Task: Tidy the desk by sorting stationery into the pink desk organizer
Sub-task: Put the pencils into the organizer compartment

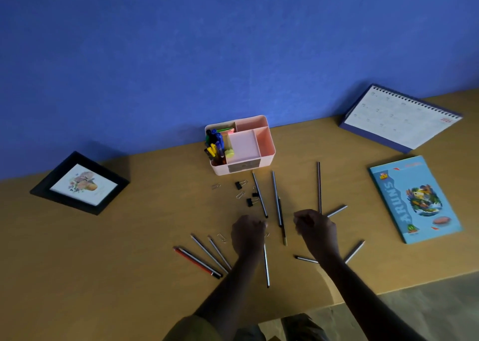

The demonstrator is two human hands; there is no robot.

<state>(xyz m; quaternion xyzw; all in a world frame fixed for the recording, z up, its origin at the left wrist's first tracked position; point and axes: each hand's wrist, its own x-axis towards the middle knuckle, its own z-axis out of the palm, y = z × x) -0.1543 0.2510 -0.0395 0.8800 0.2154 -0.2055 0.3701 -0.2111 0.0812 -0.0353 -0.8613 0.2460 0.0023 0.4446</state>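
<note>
The pink desk organizer (pixel 267 143) stands at the back of the desk, its left compartment full of markers and pens (pixel 215 146). Several striped pencils (pixel 260 195) lie scattered in front of it, with black binder clips (pixel 239 185) and paper clips (pixel 240 195). My left hand (pixel 247 233) hovers low over the desk with its fingers curled, just above a pencil (pixel 266 265) and beside a paper clip (pixel 267 235). The dim light hides whether it pinches anything. My right hand (pixel 315 228) is curled too, close to a long pencil (pixel 319 185), with nothing visible in it.
A framed picture (pixel 80 183) lies at the left. A desk calendar (pixel 399 117) leans at the back right, with a blue book (pixel 414 198) in front of it. A red pencil (pixel 194 261) lies at the lower left. The desk's front edge runs behind my forearms.
</note>
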